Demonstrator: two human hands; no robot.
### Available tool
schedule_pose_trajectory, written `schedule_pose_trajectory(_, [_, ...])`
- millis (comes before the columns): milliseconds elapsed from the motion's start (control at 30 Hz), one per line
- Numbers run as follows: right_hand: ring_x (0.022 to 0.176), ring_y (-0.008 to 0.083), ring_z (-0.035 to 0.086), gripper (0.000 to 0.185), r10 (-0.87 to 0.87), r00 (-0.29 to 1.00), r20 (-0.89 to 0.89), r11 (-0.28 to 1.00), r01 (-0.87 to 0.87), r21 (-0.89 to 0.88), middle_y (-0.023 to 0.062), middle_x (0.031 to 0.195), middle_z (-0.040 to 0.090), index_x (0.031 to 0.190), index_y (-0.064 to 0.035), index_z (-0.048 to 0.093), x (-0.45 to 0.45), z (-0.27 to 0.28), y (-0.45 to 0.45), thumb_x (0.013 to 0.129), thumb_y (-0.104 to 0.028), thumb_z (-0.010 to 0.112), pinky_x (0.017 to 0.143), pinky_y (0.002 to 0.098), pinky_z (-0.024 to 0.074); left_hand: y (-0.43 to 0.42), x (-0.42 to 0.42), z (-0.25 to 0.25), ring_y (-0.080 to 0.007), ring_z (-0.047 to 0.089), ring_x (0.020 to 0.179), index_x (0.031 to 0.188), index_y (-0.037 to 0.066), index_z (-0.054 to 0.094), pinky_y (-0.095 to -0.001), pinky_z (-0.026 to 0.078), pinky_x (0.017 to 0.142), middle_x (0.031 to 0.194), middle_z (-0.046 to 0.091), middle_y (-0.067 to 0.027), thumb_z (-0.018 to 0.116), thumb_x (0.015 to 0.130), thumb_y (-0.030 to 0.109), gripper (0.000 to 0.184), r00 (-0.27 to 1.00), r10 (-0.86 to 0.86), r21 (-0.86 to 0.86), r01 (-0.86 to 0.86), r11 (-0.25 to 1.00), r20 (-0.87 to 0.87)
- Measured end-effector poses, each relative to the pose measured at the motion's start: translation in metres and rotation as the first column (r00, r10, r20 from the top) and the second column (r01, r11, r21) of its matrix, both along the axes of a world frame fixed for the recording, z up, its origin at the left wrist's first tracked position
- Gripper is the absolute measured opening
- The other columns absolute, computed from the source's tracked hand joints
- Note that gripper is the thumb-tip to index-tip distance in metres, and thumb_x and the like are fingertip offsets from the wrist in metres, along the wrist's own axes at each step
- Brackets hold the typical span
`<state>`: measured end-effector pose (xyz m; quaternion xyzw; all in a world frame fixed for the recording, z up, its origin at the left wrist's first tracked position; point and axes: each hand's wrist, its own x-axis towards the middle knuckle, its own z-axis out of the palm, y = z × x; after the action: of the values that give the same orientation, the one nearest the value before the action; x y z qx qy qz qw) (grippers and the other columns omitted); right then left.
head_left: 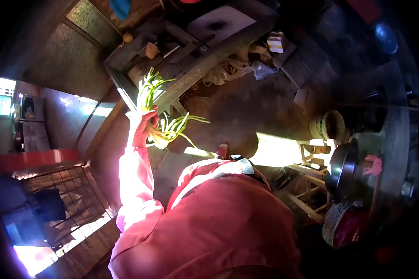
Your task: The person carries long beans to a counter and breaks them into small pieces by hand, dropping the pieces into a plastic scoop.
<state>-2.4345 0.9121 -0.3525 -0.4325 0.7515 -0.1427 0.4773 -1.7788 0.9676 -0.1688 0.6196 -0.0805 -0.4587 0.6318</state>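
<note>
My left hand (146, 124) reaches out at the end of the sunlit pink sleeve (136, 174). Its fingers are closed around a bunch of long, thin green vegetable stalks (148, 90). Some of the stalks stick up above the fist, while others hang and curl out below it to the right. Their exact kind cannot be made out. Close beyond the hand is the edge of a worn wooden counter (181, 88). My right hand does not show anywhere in the frame.
On the right stand a wooden stool (309, 183), a dark round pan (343, 167), a woven basket (333, 223) and a bucket (328, 126). Plastic bags (233, 70) and a small box (276, 43) lie beyond the counter's edge. A wire rack (74, 200) is at the lower left.
</note>
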Motion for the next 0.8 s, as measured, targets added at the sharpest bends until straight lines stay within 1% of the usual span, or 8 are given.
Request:
schedule_pose_trajectory(167, [0.062, 0.01, 0.05, 0.027, 0.095, 0.995, 0.043, 0.994, -0.092, -0.066, 0.0011, 0.068, 0.052, 0.083, -0.0028, 0.054, 0.046, -0.002, -0.099, 0.086, -0.028, 0.064, 0.059, 0.0268, 0.0418, 0.009, 0.001, 0.023, -0.0116, 0.05, 0.05, 0.11, 0.0, 0.059, -0.0249, 0.041, 0.05, 0.066, 0.056, -0.0044, 0.071, 0.077, 0.01, 0.036, 0.999, 0.044, -0.006, -0.044, 0.999, -0.012])
schedule_pose_trajectory(267, [0.064, 0.0098, 0.05, 0.028, 0.201, 0.977, 0.07, 0.972, -0.19, -0.136, 0.0008, 0.07, 0.053, 0.087, -0.0021, 0.055, 0.081, -0.005, -0.171, 0.086, -0.028, 0.065, 0.06, 0.0265, 0.0422, 0.006, 0.005, 0.041, -0.0096, 0.047, 0.05, 0.114, -0.001, 0.058, -0.024, 0.039, 0.049, 0.065, 0.054, -0.0032, 0.067, 0.081, 0.011, 0.036, 0.995, 0.045, -0.003, -0.045, 0.999, 0.094])
schedule_pose_trajectory(433, [0.067, 0.0095, 0.051, 0.032, 0.461, 0.882, 0.1, 0.862, -0.417, -0.288, 0.0005, 0.074, 0.055, 0.094, -0.001, 0.056, 0.153, 0.0, -0.304, 0.086, -0.03, 0.068, 0.063, 0.0261, 0.0427, -0.012, 0.02, 0.073, -0.007, 0.047, 0.05, 0.111, 0.001, 0.061, -0.0201, 0.035, 0.047, 0.067, 0.057, -0.0002, 0.068, 0.076, 0.004, 0.036, 0.944, 0.105, 0.072, -0.134, 0.988, 0.312])
schedule_pose_trajectory(500, [0.072, 0.0083, 0.053, 0.038, 0.559, 0.793, 0.244, 0.828, -0.517, -0.217, 0.0007, 0.076, 0.056, 0.106, 0.0016, 0.06, 0.184, 0.008, -0.359, 0.086, -0.03, 0.069, 0.069, 0.0246, 0.0442, -0.014, 0.031, 0.076, -0.0063, 0.047, 0.051, 0.11, 0.002, 0.063, -0.021, 0.035, 0.048, 0.067, 0.057, 0.0005, 0.068, 0.077, 0.005, 0.034, 0.9, 0.17, 0.121, -0.236, 0.964, 0.402])
schedule_pose_trajectory(600, [0.076, 0.0092, 0.055, 0.049, 0.697, 0.695, 0.178, 0.707, -0.623, -0.336, 0.0023, 0.076, 0.059, 0.123, 0.0033, 0.056, 0.27, 0.035, -0.408, 0.087, -0.027, 0.068, 0.071, 0.0248, 0.0448, -0.036, 0.028, 0.133, -0.0051, 0.048, 0.055, 0.108, 0.002, 0.064, -0.022, 0.034, 0.049, 0.066, 0.055, 0.0021, 0.066, 0.079, 0.006, 0.029, 0.833, 0.067, 0.228, -0.227, 0.947, 0.55])
schedule_pose_trajectory(667, [0.072, 0.0112, 0.056, 0.051, 0.857, 0.513, 0.045, 0.484, -0.772, -0.412, 0.005, 0.076, 0.062, 0.125, 0.0027, 0.054, 0.328, 0.051, -0.438, 0.087, -0.026, 0.068, 0.07, 0.0263, 0.0461, -0.042, 0.034, 0.149, -0.0044, 0.048, 0.056, 0.106, 0.002, 0.064, -0.0219, 0.034, 0.049, 0.066, 0.055, 0.0026, 0.066, 0.078, 0.007, 0.029, 0.788, 0.047, 0.242, -0.245, 0.939, 0.614])
schedule_pose_trajectory(733, [0.075, 0.0138, 0.062, 0.045, 0.905, 0.425, 0.027, 0.396, -0.818, -0.418, 0.0078, 0.084, 0.068, 0.121, -0.0011, 0.058, 0.391, 0.079, -0.452, 0.085, -0.026, 0.07, 0.07, 0.0271, 0.0485, -0.047, 0.038, 0.161, -0.0043, 0.045, 0.054, 0.106, 0.002, 0.064, -0.0223, 0.032, 0.048, 0.065, 0.054, 0.0028, 0.067, 0.077, 0.008, 0.029, 0.77, 0.026, 0.282, -0.264, 0.922, 0.638])
schedule_pose_trajectory(800, [0.069, 0.0215, 0.061, 0.047, 0.902, 0.321, -0.287, 0.141, -0.85, -0.507, 0.0118, 0.081, 0.067, 0.119, -0.0019, 0.059, 0.45, 0.093, -0.465, 0.084, -0.031, 0.069, 0.068, 0.0339, 0.0496, -0.056, 0.043, 0.173, -0.0041, 0.043, 0.052, 0.106, 0.002, 0.064, -0.0221, 0.031, 0.047, 0.064, 0.054, 0.0025, 0.067, 0.078, 0.009, 0.029, 0.748, 0.023, 0.29, -0.285, 0.914, 0.663])
